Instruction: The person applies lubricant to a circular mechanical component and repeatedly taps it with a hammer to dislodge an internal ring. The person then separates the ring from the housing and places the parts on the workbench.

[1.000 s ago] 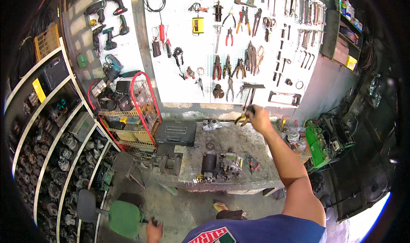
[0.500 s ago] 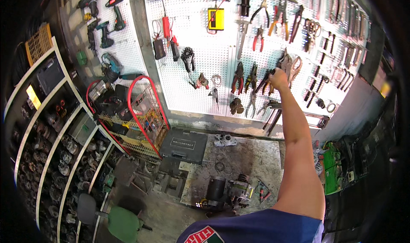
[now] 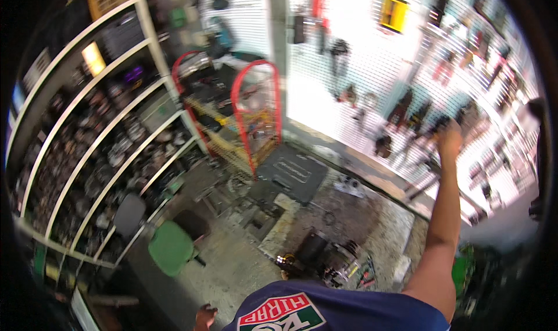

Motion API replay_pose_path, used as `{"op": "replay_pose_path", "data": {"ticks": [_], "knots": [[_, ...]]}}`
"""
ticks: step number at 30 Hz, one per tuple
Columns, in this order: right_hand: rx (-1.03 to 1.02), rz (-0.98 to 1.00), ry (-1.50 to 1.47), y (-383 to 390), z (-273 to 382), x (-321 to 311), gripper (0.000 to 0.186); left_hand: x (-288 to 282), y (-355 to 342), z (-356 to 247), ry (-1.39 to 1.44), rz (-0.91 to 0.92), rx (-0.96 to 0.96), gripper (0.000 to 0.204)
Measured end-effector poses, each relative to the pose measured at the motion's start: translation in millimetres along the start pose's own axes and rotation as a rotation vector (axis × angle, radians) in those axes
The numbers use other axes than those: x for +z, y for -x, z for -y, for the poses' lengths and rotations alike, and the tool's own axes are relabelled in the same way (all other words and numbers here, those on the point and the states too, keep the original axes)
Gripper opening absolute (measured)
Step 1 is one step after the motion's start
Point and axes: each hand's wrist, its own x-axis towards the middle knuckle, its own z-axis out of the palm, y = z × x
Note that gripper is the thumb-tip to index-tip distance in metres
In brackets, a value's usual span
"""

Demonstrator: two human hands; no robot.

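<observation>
My right arm stretches up to the white pegboard. There my right hand is closed at a pair of dark pliers among the hanging tools; motion blur softens the fingers. Beside it hang more pliers. At the lower edge, my left hand is partly in view over the floor, its fingers loosely apart with nothing seen in them. On the workbench below are a black cylindrical motor, an alternator-like unit and red-handled pliers.
A black tool case lies at the bench's back left, near a red-framed wire cart. Shelves full of metal parts stand on the left. A green chair is on the floor; a green crate is at right.
The view has swung left, so the pegboard and my right arm sit further right. My left hand has come into view at the lower edge. My right hand remains at the hanging pliers.
</observation>
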Motion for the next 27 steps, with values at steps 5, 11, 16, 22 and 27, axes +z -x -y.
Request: {"op": "replay_pose_path", "data": {"ticks": [5,11,16,22,27], "knots": [[-0.150,-0.076,-0.630,165,98,16,0.039,50,36,-41,0.906,-0.247,-0.534,0.047],[-1.032,1.257,-0.788,497,298,-2,0.047,129,116,-127,1.227,-0.171,-0.855,0.075],[-1.625,1.699,-0.931,643,390,-133,0.055,248,217,-217,1.484,-0.170,-1.140,0.076],[-2.002,1.278,-0.411,729,486,-185,0.066,377,321,-336,1.656,0.030,-1.375,0.057],[-1.853,1.214,0.061,787,566,-166,0.083,403,352,-404,1.921,-0.035,-1.690,0.063]]}}
